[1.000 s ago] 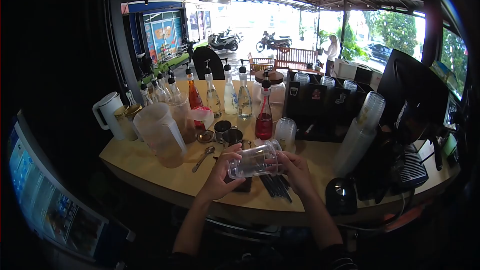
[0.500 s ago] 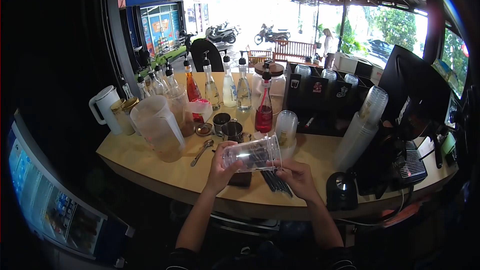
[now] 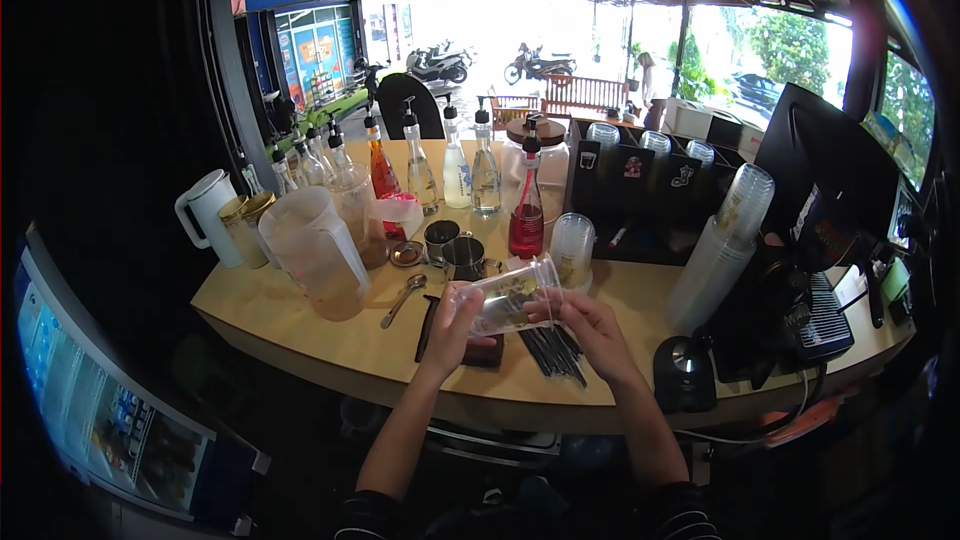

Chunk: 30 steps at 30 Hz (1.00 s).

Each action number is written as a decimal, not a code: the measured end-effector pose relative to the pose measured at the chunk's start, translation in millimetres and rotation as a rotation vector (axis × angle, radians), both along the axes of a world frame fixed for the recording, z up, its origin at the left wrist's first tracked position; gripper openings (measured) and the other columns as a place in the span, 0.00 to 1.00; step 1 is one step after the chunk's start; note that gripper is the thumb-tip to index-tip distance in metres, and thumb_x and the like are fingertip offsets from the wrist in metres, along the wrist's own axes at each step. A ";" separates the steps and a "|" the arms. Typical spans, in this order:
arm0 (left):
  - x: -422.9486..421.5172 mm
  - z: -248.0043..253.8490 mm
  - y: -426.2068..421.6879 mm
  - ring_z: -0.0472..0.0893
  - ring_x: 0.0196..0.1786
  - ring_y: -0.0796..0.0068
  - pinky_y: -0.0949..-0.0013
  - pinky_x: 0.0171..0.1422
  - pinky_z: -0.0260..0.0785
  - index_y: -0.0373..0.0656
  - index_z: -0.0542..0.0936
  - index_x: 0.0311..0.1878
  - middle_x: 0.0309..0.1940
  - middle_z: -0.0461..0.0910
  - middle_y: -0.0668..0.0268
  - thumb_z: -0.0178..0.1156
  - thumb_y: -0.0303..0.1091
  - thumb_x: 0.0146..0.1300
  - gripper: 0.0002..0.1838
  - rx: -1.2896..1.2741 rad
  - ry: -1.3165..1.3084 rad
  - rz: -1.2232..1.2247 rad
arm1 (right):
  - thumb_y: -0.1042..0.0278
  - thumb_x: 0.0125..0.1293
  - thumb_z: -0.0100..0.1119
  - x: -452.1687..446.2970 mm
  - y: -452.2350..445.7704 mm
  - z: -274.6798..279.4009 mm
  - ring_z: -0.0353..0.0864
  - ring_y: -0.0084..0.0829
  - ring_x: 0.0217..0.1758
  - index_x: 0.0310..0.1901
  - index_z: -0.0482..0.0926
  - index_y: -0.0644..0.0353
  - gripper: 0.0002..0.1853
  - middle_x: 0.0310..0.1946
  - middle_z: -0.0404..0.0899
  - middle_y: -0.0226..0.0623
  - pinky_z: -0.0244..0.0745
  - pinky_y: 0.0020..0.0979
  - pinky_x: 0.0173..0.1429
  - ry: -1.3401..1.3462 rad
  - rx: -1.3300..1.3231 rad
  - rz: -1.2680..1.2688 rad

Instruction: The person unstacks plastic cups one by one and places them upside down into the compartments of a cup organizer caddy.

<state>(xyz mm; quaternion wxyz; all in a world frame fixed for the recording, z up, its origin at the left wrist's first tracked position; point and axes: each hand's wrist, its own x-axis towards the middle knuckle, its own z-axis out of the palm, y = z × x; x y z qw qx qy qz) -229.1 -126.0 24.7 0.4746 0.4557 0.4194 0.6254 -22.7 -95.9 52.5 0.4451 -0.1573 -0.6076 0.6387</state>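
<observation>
A clear plastic cup (image 3: 508,298) is tilted on its side above the counter, its rim toward the right. My left hand (image 3: 452,332) is closed around its base end. At the rim, my right hand (image 3: 592,330) pinches the edge, some fingertips partly seen through the plastic. A printed design shows on the cup's wall. Below it lie a bundle of black straws (image 3: 553,358) and a dark flat object (image 3: 484,354), partly covered by my left hand. A spoon (image 3: 404,300) rests on the counter to the left.
Behind the cup are metal pitchers (image 3: 463,260), a red syrup bottle (image 3: 527,215) and several pump bottles (image 3: 458,170). A large plastic jug (image 3: 315,255) stands left; stacked cups (image 3: 710,265) and a coffee machine (image 3: 825,325) are right. The wooden counter (image 3: 330,348) curves along the front.
The cup has rotated in my hands, so its printed design now shows. My left hand has shifted slightly right and turned upright; my right fingers have moved up along the rim.
</observation>
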 end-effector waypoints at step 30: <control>2.2 -21.8 25.3 0.73 0.36 0.89 0.83 0.34 0.69 0.42 0.70 0.48 0.36 0.74 0.71 0.56 0.40 0.63 0.15 0.125 -0.127 0.062 | 0.65 0.69 0.47 -7.5 5.2 -13.1 0.81 0.31 0.42 0.55 0.69 0.68 0.18 0.40 0.80 0.45 0.75 0.29 0.49 -0.064 0.079 -0.139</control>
